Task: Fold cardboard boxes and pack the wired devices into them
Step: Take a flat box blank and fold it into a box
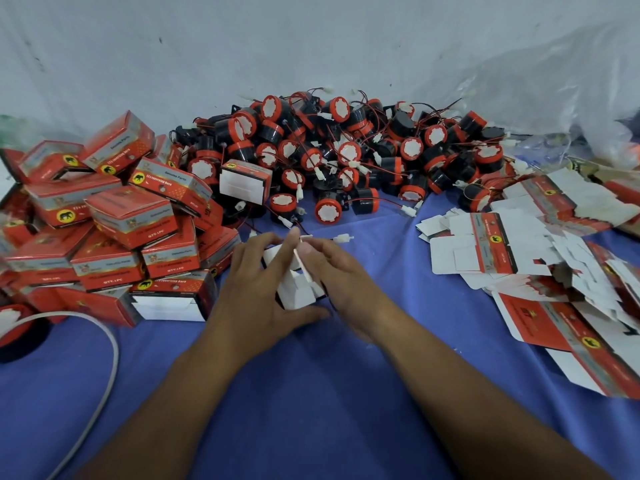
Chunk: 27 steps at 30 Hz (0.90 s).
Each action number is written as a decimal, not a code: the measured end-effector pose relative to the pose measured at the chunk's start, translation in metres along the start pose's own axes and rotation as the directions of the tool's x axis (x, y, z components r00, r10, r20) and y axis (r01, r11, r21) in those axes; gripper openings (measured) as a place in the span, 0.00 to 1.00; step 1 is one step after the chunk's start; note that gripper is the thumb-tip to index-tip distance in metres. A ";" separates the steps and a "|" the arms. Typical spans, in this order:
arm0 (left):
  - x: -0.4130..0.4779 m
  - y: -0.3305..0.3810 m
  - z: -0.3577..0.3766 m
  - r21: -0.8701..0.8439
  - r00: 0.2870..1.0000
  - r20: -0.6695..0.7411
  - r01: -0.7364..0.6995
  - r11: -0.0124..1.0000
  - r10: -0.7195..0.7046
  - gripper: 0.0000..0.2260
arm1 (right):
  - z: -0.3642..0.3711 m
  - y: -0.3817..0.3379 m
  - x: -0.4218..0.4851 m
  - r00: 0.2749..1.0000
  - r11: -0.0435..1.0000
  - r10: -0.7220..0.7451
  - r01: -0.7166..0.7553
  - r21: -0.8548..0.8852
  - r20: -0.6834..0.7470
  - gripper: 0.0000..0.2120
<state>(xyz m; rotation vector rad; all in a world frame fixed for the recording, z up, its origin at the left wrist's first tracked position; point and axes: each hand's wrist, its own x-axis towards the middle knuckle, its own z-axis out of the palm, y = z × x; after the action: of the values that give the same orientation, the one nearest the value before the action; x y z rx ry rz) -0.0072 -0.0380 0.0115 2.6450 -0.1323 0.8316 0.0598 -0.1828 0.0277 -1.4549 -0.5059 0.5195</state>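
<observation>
At the centre of the blue cloth [311, 403], the left hand [259, 285] wraps its spread fingers and thumb round a small part-folded white cardboard box [297, 295]. The right hand [334, 271] pinches the box's upright white flap [302, 258]. Just beyond lies the heap of round black-and-red wired devices [346, 150]. Closed red printed boxes [121, 220] are stacked at the left, and flat unfolded box blanks [502, 251] are strewn at the right. A white cable [110, 348] curves near left.
</observation>
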 end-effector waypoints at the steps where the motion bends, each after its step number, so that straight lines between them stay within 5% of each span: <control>1: -0.001 -0.001 0.000 -0.017 1.000 0.006 0.012 1.000 -0.012 0.47 | -0.002 0.000 0.000 1.000 1.000 -0.003 0.002 0.020 0.018 0.22; 6: -0.001 0.002 0.003 -0.048 0.999 0.045 0.017 0.999 -0.015 0.45 | -0.007 0.002 0.000 0.995 0.998 -0.055 0.055 0.003 0.081 0.22; 19: 0.000 0.010 0.004 -0.020 0.989 -0.144 -0.020 1.000 0.017 0.39 | -0.009 0.000 -0.004 0.975 0.863 -0.196 0.220 -0.455 0.100 0.22; 27: 0.001 0.011 0.007 0.086 0.976 -0.207 -0.053 0.995 0.069 0.34 | 0.000 -0.001 -0.008 0.971 0.862 -0.212 0.239 -0.447 0.111 0.29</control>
<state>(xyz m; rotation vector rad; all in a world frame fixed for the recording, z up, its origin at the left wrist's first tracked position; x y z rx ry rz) -0.0043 -0.0508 0.0099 2.6169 -0.1284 1.1523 0.0537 -0.1877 0.0285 -1.8027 -0.8798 0.2605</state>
